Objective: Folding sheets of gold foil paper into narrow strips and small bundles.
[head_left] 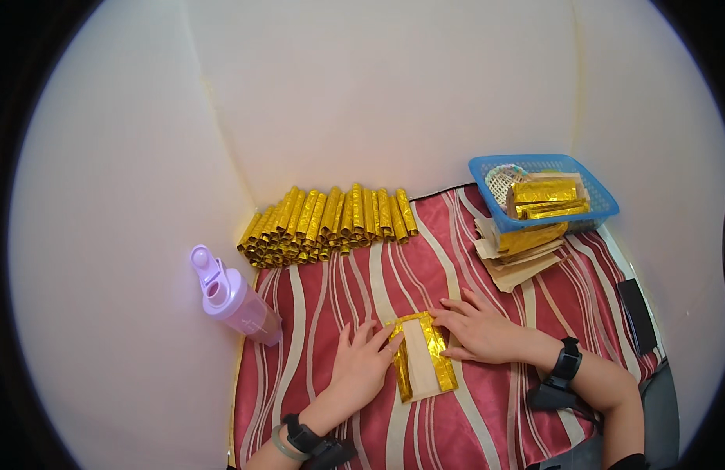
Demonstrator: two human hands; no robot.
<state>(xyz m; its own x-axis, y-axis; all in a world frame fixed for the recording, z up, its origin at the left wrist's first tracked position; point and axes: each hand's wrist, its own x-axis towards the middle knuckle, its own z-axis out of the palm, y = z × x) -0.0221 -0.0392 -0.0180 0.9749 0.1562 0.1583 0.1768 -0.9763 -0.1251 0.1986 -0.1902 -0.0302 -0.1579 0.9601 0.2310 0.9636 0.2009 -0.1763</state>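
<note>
A sheet of tan paper with gold foil [423,364] lies flat on the striped cloth, its gold side edges folded inward over the plain middle. My left hand [361,362] rests at its upper left edge, fingers spread and fingertips on the foil. At the upper right corner, my right hand [478,329] touches the fold with its fingers stretched out and apart. Neither hand grips anything. Beyond them, a stack of rolled gold paper tubes [331,219] lies along the back left of the cloth.
A lilac shaker bottle [239,301] with its cap flipped up stands at left. Back right, a blue plastic basket [605,205] holds gold paper and a small woven basket [503,186]. Loose paper sheets [519,262] lie before it. A black phone-like slab [636,317] lies far right. Pale walls surround the cloth.
</note>
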